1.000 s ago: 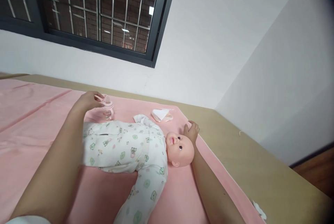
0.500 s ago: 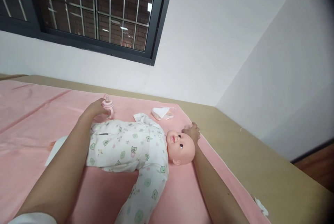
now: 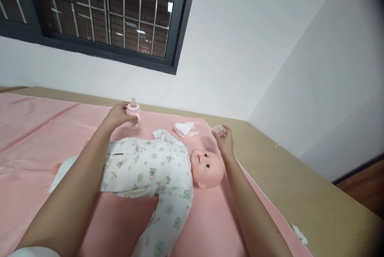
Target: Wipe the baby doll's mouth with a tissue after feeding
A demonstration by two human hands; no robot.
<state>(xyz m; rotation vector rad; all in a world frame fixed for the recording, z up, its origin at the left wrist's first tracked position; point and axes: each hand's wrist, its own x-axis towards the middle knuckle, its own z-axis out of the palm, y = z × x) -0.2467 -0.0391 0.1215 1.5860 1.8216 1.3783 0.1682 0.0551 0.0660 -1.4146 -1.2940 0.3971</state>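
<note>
My left hand point(image 3: 117, 118) is closed around a pink baby bottle point(image 3: 133, 109) with a clear nipple, held upright above the cloth. My right hand point(image 3: 225, 142) grips a small clear cap point(image 3: 219, 130), likely plastic, just beyond the doll's head. Between my arms a baby doll point(image 3: 208, 169) lies on its back, its bald head to the right. It wears a white shirt point(image 3: 147, 165) with green bear prints. My left forearm crosses over its lower body and hides part of it.
A pink cloth point(image 3: 207, 221) covers much of the wooden surface point(image 3: 270, 161). Near its far edge lies a clear packet with white tissue point(image 3: 185, 129). A white scrap point(image 3: 299, 234) sits at the right edge. Behind stand a white wall point(image 3: 216, 49) and a barred window point(image 3: 120, 9).
My left hand has lifted the bottle up and to the right. My right hand has risen from beside the doll's head, with the clear cap now visible in its fingers. The doll stays put.
</note>
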